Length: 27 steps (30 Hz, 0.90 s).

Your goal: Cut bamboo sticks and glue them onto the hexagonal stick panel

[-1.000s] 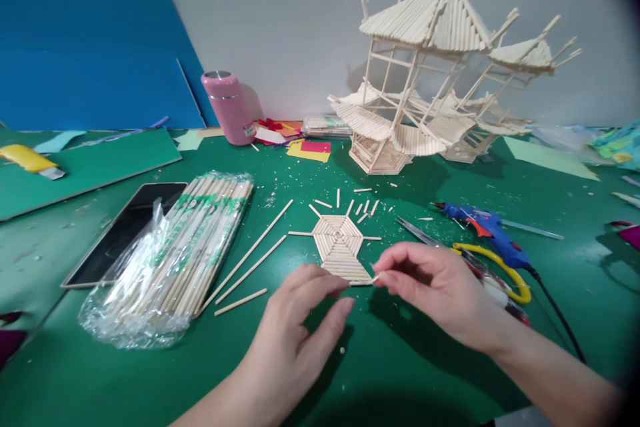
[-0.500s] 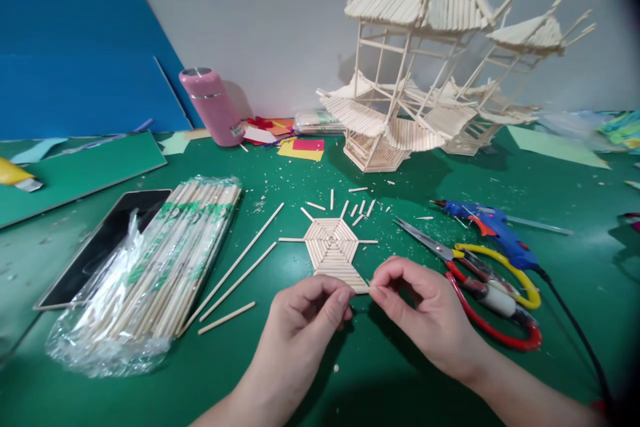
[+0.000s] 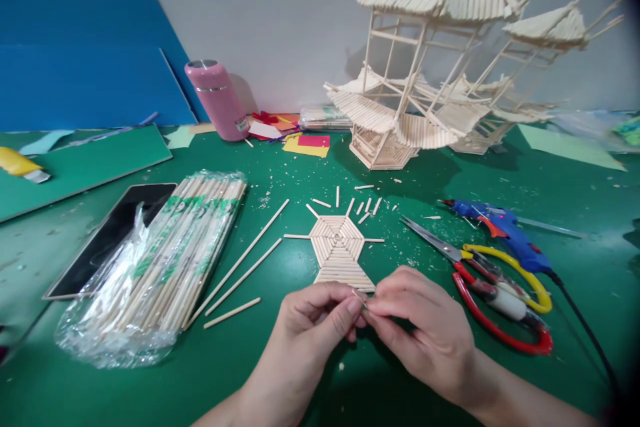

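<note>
Just below the pale hexagonal stick panel (image 3: 340, 250), both hands' fingers (image 3: 350, 307) pinch a tiny stick piece (image 3: 359, 294)

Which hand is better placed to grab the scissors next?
Right. The right hand sits just beside the scissors, with clear mat between them. The left hand would have to cross over the right. Both pinch a small stick piece.

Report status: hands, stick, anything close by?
Left hand and right hand pinch a tiny stick together. Hexagon panel just beyond fingertips. Scissors at right.
</note>
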Motion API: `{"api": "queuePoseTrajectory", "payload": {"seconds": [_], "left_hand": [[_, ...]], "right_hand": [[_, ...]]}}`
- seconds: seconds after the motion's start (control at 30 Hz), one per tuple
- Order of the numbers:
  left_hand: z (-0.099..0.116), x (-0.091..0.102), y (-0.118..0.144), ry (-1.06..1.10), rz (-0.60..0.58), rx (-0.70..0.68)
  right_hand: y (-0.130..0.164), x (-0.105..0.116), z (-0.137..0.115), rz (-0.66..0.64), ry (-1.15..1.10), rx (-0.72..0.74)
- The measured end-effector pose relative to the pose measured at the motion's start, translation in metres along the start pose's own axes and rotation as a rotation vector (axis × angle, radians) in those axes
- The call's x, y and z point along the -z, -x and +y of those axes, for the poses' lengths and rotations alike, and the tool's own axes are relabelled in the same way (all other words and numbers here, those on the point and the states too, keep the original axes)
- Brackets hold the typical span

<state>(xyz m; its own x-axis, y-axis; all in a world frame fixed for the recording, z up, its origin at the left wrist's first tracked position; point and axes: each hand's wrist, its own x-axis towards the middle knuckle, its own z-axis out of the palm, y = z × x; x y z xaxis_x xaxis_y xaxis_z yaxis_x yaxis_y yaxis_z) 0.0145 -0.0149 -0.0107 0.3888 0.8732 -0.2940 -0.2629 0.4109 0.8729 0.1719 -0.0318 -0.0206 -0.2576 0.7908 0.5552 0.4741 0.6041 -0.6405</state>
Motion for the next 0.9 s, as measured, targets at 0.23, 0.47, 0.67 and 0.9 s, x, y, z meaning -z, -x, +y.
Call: {"api": "queuePoseTrajectory", "payload": {"seconds": [0.23,0.47,0.67,0.9], "left_hand": [[0.001,0.003,0.003,0.045,-0.002,0.095],[-0.005,0.006,0.008,0.036,-0.081,0.14],[-0.008,0.007,0.007,-0.014,-0.089,0.115],[0.002,0.005,0.008,-0.259,-0.11,0.061]], "right_hand": [[0.003,0.004,-0.003,0.106,-0.105,-0.215],[0.011,0.011,-0.006,-0.014,0.014,-0.108],[0.012,0.008,-0.008,-0.064,0.09,0.009],[0.011,0.01,-0.004,-0.094,0.147,0.058]]}}
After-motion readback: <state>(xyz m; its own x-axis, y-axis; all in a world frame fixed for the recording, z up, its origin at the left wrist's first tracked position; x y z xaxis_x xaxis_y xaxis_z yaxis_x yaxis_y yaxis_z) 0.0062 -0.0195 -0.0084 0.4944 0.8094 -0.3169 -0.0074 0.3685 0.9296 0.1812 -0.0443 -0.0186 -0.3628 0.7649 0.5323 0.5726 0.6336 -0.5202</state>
